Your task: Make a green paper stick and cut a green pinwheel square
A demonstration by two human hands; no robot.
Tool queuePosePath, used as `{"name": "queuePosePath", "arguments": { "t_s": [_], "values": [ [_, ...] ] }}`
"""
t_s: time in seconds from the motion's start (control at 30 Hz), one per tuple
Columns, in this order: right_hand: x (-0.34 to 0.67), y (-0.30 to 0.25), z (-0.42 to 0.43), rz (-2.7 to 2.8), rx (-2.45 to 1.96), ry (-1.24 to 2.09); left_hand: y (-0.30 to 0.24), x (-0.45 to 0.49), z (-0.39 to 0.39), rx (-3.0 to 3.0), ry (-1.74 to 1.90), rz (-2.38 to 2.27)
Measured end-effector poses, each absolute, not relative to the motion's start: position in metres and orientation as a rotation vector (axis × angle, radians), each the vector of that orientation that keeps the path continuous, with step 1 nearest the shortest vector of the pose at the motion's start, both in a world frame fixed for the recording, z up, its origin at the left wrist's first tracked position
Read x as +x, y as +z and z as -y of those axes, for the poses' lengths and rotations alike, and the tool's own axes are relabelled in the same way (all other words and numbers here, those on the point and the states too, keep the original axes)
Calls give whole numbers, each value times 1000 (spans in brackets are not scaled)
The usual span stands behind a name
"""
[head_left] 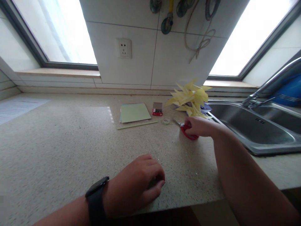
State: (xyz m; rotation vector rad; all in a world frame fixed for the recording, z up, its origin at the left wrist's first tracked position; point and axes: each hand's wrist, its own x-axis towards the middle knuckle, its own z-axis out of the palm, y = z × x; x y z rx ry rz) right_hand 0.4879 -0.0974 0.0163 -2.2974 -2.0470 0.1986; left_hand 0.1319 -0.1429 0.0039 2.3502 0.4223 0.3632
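My right hand [199,126] is closed around the red handles of a pair of scissors [190,135], whose metal blades point left, low over the counter. Just behind that hand stands a bunch of yellow folded-paper pinwheel shapes [191,95], with some purple paper among them. Left of the blades lie a small pale ring of tape or cord [166,121] and a small red box [157,109] with a clear top. My left hand [138,182] rests near the counter's front edge, its fingers curled in and nothing visible in them; a black watch [97,191] is on its wrist.
A stack of coloured paper sheets [135,113] lies at mid-counter, with a thin pale green stick [137,125] in front. A printed sheet [21,108] is at far left. On the right is a steel sink [237,125] with a faucet [265,84]. A tiled wall stands behind.
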Motion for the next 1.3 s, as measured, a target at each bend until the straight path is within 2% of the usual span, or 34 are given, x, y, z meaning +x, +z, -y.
{"name": "queuePosePath", "arguments": {
  "t_s": [0.17, 0.4, 0.67, 1.3],
  "values": [
    [463, 17, 89, 2109, -2258, 127, 4, 132, 143, 2361, 354, -420],
    [414, 20, 88, 2052, -2026, -209, 4, 133, 143, 2382, 385, -402],
    [331, -14, 50, 2323, -1575, -163, 2, 133, 142, 2391, 395, -401],
    [341, -14, 48, 2344, -1484, -289, 3, 133, 142, 2382, 405, -403]
  ]
}}
